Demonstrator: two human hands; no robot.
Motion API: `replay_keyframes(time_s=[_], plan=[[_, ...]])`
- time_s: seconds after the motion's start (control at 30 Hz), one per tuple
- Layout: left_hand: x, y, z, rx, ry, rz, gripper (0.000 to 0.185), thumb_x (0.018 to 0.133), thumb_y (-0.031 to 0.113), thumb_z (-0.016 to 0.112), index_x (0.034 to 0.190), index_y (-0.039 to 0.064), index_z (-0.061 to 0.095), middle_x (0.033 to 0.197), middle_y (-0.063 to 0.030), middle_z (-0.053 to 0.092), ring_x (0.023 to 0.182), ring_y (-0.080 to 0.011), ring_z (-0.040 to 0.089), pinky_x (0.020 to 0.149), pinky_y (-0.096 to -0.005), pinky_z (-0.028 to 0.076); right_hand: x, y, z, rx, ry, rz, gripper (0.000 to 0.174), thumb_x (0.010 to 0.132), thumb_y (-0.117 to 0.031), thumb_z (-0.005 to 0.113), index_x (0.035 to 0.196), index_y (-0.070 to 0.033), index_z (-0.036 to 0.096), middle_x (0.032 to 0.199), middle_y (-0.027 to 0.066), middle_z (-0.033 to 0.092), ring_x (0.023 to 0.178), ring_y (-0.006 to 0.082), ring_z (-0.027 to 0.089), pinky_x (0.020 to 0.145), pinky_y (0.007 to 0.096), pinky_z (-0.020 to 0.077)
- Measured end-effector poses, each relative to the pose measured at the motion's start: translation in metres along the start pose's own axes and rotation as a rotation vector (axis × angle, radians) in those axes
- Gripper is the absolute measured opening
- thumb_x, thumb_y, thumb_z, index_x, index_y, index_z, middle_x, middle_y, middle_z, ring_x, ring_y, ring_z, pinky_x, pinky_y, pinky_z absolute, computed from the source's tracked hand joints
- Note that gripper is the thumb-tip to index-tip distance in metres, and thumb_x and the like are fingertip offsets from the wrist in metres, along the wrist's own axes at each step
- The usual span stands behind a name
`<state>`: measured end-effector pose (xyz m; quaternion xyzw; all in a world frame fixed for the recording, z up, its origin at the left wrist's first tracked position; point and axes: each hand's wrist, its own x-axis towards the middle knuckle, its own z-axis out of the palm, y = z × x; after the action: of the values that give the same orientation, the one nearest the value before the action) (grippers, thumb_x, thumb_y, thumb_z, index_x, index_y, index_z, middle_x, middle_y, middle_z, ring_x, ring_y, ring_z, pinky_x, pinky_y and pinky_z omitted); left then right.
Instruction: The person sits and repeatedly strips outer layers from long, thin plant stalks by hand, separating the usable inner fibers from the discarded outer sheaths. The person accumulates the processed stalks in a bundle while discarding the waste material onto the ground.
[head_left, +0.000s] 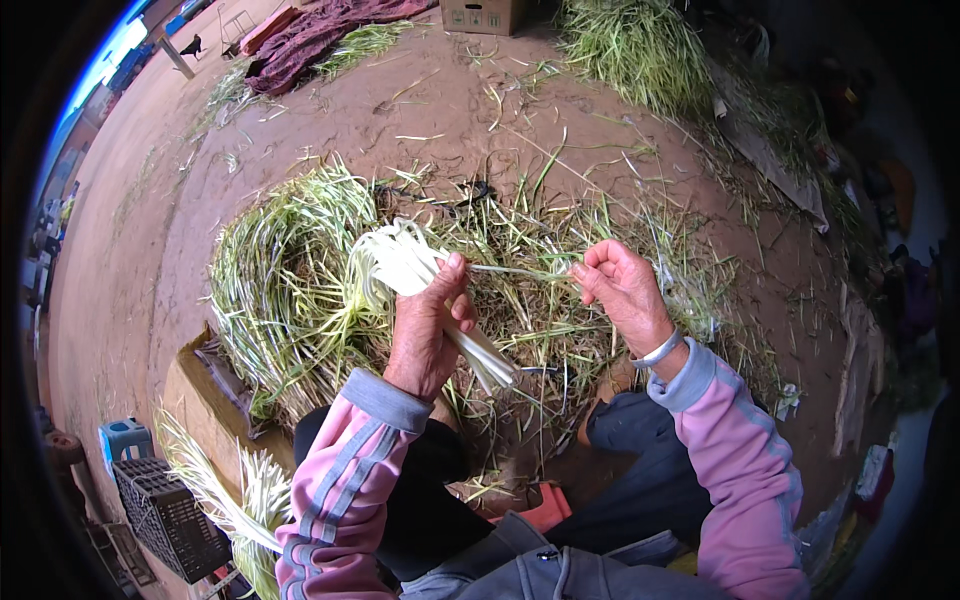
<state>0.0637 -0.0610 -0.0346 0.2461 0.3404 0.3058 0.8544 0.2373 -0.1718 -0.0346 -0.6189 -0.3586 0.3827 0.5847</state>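
My left hand grips a bundle of pale white-green plant stalks, their drooping ends to the upper left and their straight ends pointing down to the right. From beside my left thumb a thin strand runs right to my right hand, which pinches its far end between thumb and fingertips. Under both hands lie scattered green and dry stalk scraps on the earthen ground. Just left of the bundle rests a large curved heap of green stalks.
At lower left stand a cardboard box, more pale stalks, a black plastic crate and a blue stool. Farther off are a green stalk pile, a carton and a dark red cloth.
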Motion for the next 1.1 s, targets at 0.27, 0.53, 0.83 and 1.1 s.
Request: replay_keyframes(time_s=[0.27, 0.53, 0.83, 1.1], plan=[[-0.003, 0.06, -0.028, -0.151, -0.078, 0.248, 0.014, 0.084, 0.015, 0.051, 0.091, 0.003, 0.047, 0.07, 0.0007, 0.044, 0.046, -0.0032, 0.031, 0.042, -0.0168, 0.029, 0.031, 0.026, -0.201, -0.914, 0.621, -0.193, 0.013, 0.072, -0.006, 0.058, 0.072, -0.003, 0.046, 0.056, 0.003, 0.049, 0.05, 0.0118, 0.05, 0.047, 0.0247, 0.0417], [-0.007, 0.049, -0.024, -0.03, -0.199, 0.064, 0.019, 0.085, 0.018, 0.051, 0.092, 0.001, 0.051, 0.068, -0.0008, 0.046, 0.043, -0.0036, 0.032, 0.038, -0.0172, 0.03, 0.022, -0.02, -0.052, -0.335, -0.291, -0.091, 0.042, 0.084, -0.037, 0.049, 0.111, -0.006, 0.048, 0.093, 0.0016, 0.052, 0.059, 0.0039, 0.046, 0.057, 0.0197, 0.0417], [-0.004, 0.035, -0.012, 0.006, -0.214, -0.003, 0.019, 0.085, 0.018, 0.05, 0.093, 0.001, 0.049, 0.081, -0.0051, 0.05, 0.043, -0.0026, 0.03, 0.039, -0.0162, 0.032, -0.01, -0.01, 0.042, -0.341, -0.66, -0.172, 0.038, 0.082, -0.036, 0.051, 0.102, -0.003, 0.046, 0.08, 0.0084, 0.054, 0.066, 0.0174, 0.053, 0.059, 0.0279, 0.0432], [0.002, 0.082, -0.05, -0.357, -0.241, 0.197, 0.011, 0.087, 0.011, 0.045, 0.094, 0.002, 0.043, 0.083, -0.0059, 0.048, 0.046, -0.0038, 0.031, 0.04, -0.0187, 0.029, -0.02, -0.033, -0.026, -0.198, -0.573, 0.009, 0.017, 0.085, -0.015, 0.05, 0.091, 0.001, 0.053, 0.062, 0.0014, 0.05, 0.054, 0.0068, 0.05, 0.048, 0.0208, 0.0423]])
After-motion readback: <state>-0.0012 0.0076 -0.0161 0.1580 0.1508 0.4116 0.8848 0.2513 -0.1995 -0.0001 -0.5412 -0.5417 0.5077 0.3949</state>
